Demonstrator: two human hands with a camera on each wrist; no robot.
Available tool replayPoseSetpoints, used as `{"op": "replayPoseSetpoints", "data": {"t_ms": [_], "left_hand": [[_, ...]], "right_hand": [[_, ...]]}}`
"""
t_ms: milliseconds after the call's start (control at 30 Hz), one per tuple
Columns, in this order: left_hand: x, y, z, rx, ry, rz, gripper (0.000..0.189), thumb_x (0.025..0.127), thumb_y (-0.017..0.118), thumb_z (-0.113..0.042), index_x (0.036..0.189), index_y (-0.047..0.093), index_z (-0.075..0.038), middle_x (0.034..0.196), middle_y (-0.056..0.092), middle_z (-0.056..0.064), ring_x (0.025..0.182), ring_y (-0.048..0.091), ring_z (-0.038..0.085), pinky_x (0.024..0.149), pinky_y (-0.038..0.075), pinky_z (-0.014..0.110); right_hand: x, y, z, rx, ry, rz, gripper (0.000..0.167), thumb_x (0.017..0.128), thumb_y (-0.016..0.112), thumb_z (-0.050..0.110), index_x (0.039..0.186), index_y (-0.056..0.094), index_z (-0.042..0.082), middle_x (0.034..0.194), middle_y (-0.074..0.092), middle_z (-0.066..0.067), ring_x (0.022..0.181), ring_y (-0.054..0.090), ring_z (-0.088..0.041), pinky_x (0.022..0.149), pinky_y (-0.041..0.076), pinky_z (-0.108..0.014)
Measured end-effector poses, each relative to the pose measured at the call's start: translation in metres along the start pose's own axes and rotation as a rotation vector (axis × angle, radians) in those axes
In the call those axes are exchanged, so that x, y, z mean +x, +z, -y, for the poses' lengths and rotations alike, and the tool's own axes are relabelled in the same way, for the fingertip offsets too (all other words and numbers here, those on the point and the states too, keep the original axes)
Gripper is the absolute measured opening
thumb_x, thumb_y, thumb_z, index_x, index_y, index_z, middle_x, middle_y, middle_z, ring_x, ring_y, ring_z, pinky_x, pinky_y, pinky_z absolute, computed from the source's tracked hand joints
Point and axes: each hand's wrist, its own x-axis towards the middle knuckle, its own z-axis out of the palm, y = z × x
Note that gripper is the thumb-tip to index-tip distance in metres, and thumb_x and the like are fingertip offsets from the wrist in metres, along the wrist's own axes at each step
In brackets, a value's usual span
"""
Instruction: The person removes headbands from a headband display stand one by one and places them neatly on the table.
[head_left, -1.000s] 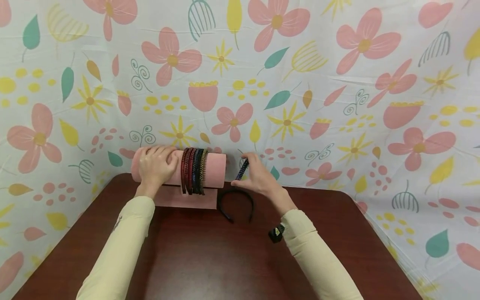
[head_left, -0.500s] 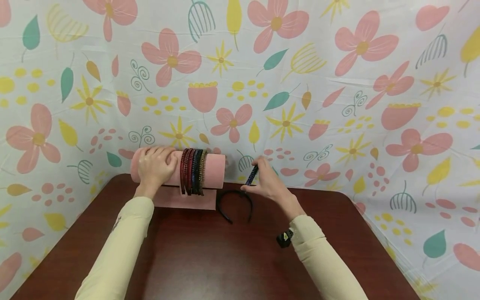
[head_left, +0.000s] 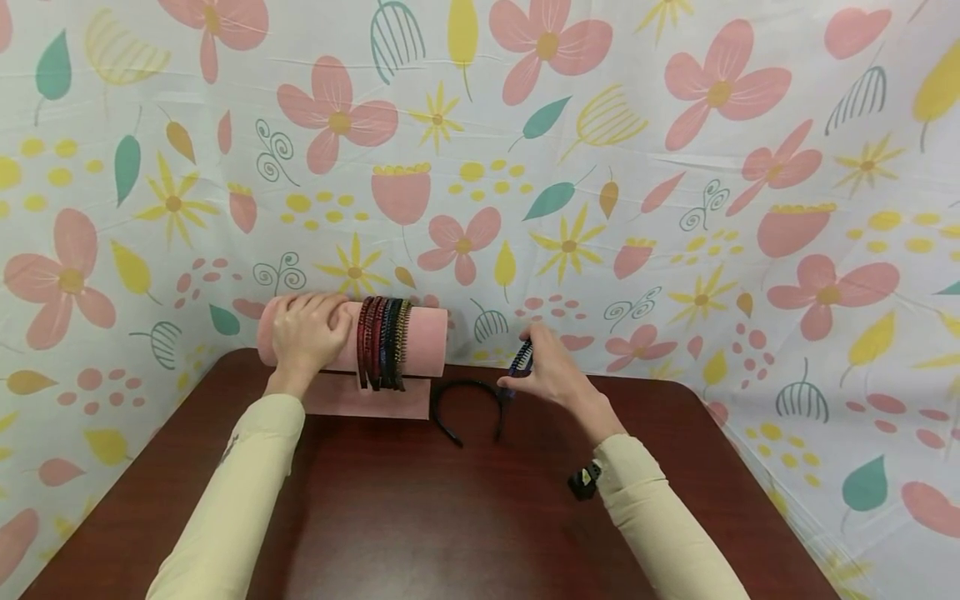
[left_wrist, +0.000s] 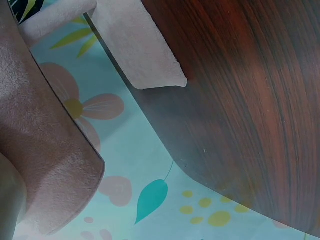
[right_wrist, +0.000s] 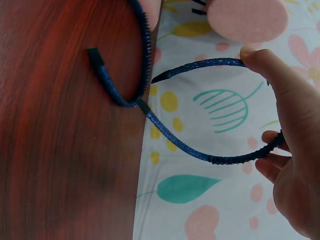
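Note:
My left hand (head_left: 309, 337) grips the top of a pink padded headband stand (head_left: 427, 343), a horizontal roll on a flat base, near its left end. Several headbands (head_left: 385, 342), red, blue, black and gold, ring the roll to the right of that hand. Off to the right, my right hand (head_left: 557, 373) holds a dark blue toothed headband (right_wrist: 195, 154) between thumb and fingers, its two ends pointing away from the palm. A second dark blue headband (right_wrist: 107, 82) lies on the table beside the stand; one end of the held headband overlaps it in the right wrist view.
The dark red-brown table (head_left: 420, 517) reaches back to a floral cloth (head_left: 660, 208) hanging behind it. In the left wrist view the stand's pink base (left_wrist: 142, 55) sits close to the table's rear edge. A small black device (head_left: 583, 483) hangs at the right wrist.
My right hand has moved rightward and slightly down with the headband, farther from the stand's end. My left hand has stayed on the roll.

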Motion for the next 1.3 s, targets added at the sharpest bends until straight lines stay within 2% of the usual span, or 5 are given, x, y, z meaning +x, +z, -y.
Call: {"op": "replayPoseSetpoints", "data": {"t_ms": [300,500,833,1033,1300], "left_hand": [[-0.001,-0.001,0.005,0.008,-0.015,0.018,0.040,0.091,0.046,-0.037,0.099,0.077,-0.013,0.103,0.077,0.007,0.099,0.069,0.031,0.097,0.046,0.052],[0.001,-0.003,0.007,0.013,-0.012,0.011,0.040,0.091,0.047,-0.037,0.100,0.077,-0.013,0.103,0.077,0.006,0.098,0.070,0.031,0.096,0.046,0.052],[0.000,-0.005,0.004,0.020,-0.026,0.031,0.040,0.090,0.047,-0.037,0.100,0.078,-0.014,0.104,0.077,0.006,0.100,0.069,0.030,0.097,0.045,0.050],[-0.002,-0.002,0.004,0.020,-0.017,0.020,0.040,0.090,0.046,-0.036,0.100,0.078,-0.014,0.103,0.077,0.006,0.099,0.070,0.030,0.095,0.047,0.051],[-0.001,0.001,0.000,0.006,-0.016,0.006,0.037,0.089,0.048,-0.035,0.099,0.078,-0.014,0.102,0.077,0.005,0.098,0.070,0.029,0.096,0.046,0.051]], "right_hand": [[-0.006,0.000,-0.010,-0.169,0.045,0.085,0.079,0.073,0.077,0.062,0.130,0.052,0.012,0.130,0.057,-0.008,0.121,0.046,-0.038,0.104,0.036,-0.055],[-0.011,0.005,-0.015,-0.220,0.039,0.145,0.084,0.076,0.073,0.062,0.140,0.052,0.013,0.148,0.048,-0.012,0.131,0.039,-0.044,0.106,0.031,-0.063],[-0.017,0.026,-0.028,-0.126,0.109,0.137,0.091,0.079,0.072,0.062,0.151,0.039,0.018,0.147,0.040,-0.013,0.133,0.033,-0.045,0.100,0.035,-0.071],[-0.022,0.042,-0.041,-0.079,0.136,0.116,0.087,0.080,0.074,0.057,0.148,0.041,0.016,0.146,0.042,-0.014,0.126,0.037,-0.045,0.096,0.038,-0.070],[-0.024,0.063,-0.055,-0.075,0.187,0.131,0.081,0.080,0.073,0.056,0.145,0.047,0.015,0.149,0.043,-0.013,0.132,0.036,-0.047,0.092,0.036,-0.068]]}}
